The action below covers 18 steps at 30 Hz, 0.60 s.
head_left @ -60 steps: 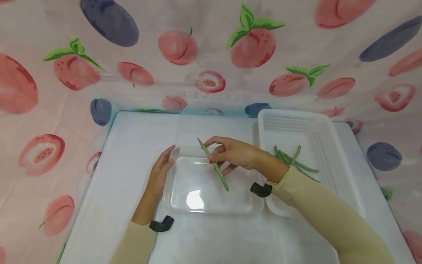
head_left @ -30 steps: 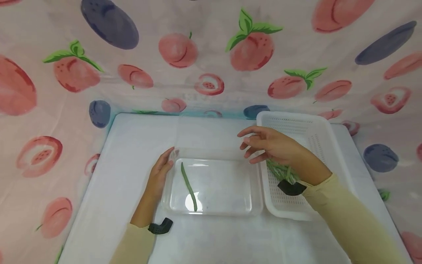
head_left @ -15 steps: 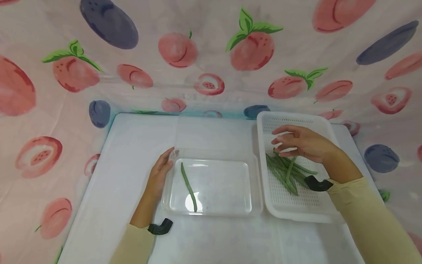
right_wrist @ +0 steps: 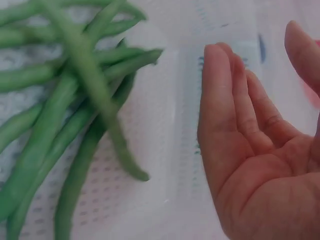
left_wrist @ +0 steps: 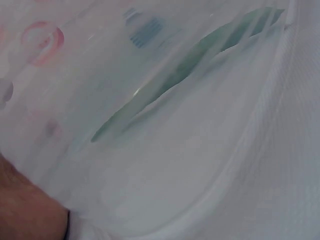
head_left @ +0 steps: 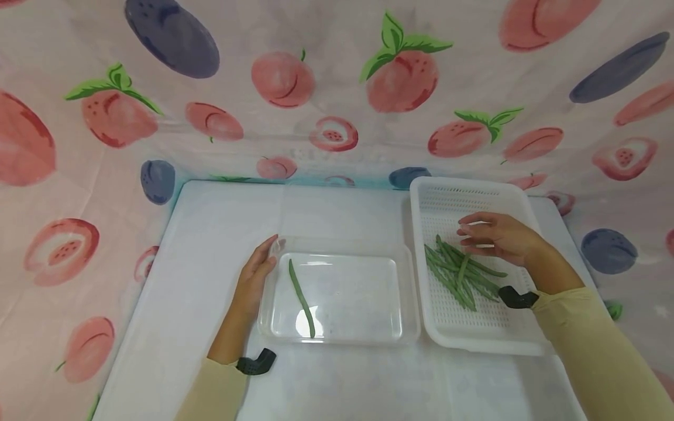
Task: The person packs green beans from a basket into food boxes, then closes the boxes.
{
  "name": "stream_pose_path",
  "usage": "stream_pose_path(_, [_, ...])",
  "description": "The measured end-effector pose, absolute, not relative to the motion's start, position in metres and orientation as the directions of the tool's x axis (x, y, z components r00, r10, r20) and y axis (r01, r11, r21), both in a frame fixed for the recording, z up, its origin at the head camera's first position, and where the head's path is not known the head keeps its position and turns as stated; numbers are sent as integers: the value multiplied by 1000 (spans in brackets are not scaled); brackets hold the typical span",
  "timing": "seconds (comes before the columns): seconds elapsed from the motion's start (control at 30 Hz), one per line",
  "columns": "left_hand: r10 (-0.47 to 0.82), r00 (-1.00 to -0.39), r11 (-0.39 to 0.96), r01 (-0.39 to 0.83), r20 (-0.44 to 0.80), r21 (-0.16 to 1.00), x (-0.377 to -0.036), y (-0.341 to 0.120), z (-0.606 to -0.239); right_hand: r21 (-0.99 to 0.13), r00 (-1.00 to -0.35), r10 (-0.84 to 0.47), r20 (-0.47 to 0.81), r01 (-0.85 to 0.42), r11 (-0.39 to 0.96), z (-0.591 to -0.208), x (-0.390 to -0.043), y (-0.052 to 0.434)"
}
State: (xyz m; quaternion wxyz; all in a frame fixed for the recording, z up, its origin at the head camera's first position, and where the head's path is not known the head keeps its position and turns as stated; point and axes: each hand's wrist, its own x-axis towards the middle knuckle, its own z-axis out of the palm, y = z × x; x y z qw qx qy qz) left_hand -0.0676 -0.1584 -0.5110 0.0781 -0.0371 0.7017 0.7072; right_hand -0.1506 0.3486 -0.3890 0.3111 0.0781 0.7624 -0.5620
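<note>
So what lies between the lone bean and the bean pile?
Head view: bare floor and right wall of the clear box, then the left rim of the white basket.

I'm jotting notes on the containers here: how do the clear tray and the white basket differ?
The clear tray is see-through, while the white basket is opaque and perforated.
The clear tray's long side runs left to right; the white basket's runs away from the person.
The clear tray holds one green bean, the white basket a pile of green beans.
Both are rectangular with rounded corners.
</note>
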Motion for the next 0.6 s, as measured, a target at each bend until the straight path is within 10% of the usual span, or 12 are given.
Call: stream_pose_path(0.6, [69, -985, -5, -161, -160, 987, -69, -160, -514, -680, -769, -11, -639, 558, 476, -427, -152, 367])
